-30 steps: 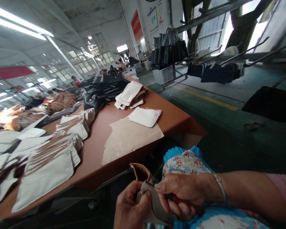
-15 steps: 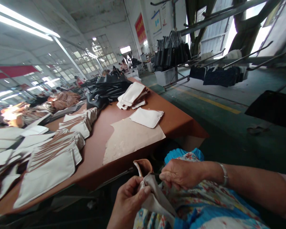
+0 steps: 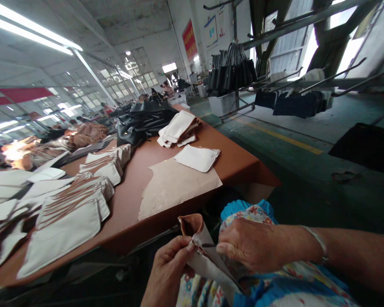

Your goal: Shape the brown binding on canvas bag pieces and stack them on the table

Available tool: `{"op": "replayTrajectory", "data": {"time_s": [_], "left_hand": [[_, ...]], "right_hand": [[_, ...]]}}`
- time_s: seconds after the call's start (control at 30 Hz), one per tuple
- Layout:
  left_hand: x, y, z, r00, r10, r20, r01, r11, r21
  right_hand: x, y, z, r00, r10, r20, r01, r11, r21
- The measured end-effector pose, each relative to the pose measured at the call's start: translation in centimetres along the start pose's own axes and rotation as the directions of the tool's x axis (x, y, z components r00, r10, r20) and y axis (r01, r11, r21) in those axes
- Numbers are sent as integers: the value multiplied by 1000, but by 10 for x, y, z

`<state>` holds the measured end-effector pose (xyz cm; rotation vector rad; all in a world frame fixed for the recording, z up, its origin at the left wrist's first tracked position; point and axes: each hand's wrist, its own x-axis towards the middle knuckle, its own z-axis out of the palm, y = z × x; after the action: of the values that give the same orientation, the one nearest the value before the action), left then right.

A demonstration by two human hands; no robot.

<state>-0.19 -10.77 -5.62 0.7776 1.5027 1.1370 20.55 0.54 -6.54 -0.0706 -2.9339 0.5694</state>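
Note:
Over my lap, an off-white leather piece [image 3: 208, 262] with a brown inner side curls up in a loop at its top. My left hand [image 3: 171, 264] pinches its edge between thumb and fingers, where a dark brown seam or opening shows. Close beside it on the right, my right hand [image 3: 249, 245] is closed, knuckles up, with a bracelet [image 3: 321, 243] on the wrist. A thin greyish strip or tool seems to run from the right fingers toward the pinched edge; what they hold is hidden. A flowered apron [image 3: 288, 277] with blue trim lies beneath both hands.
A brown-topped table [image 3: 233, 153] bears a tan paper sheet [image 3: 176, 187], a flat white leather piece [image 3: 196, 157], a small white stack [image 3: 177, 128] and overlapping rows of white pieces [image 3: 70, 226]. Black leather [image 3: 144, 119] is heaped behind. A metal rack holds black bags [image 3: 232, 72] at right.
My right hand has shifted slightly right and down, its wrist turning. My left fingers have moved a little along the leather piece's edge, and the brown seam now shows more.

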Motion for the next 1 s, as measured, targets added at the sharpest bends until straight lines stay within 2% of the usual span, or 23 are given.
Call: {"op": "replayTrajectory", "data": {"time_s": [0.17,0.47,0.73,0.9,1.0], "left_hand": [[0,0,6,1000,-15,6,15,1000,-10],[2,-5,4,999,-7,31,6,999,37],[3,-9,10,997,55,-58,-45,987,151],[7,-13,10,990,70,-119,-50,985,163],[4,-11,11,991,36,-126,-22,993,113]], "right_hand": [[4,-8,-4,999,3,-44,-10,987,-159],[9,-2,9,991,92,-99,-114,964,-242],[15,-12,4,986,158,-52,-165,963,-211],[19,-21,1,967,236,-95,-251,944,-214],[23,-11,1,981,190,-49,-196,966,-171]]}}
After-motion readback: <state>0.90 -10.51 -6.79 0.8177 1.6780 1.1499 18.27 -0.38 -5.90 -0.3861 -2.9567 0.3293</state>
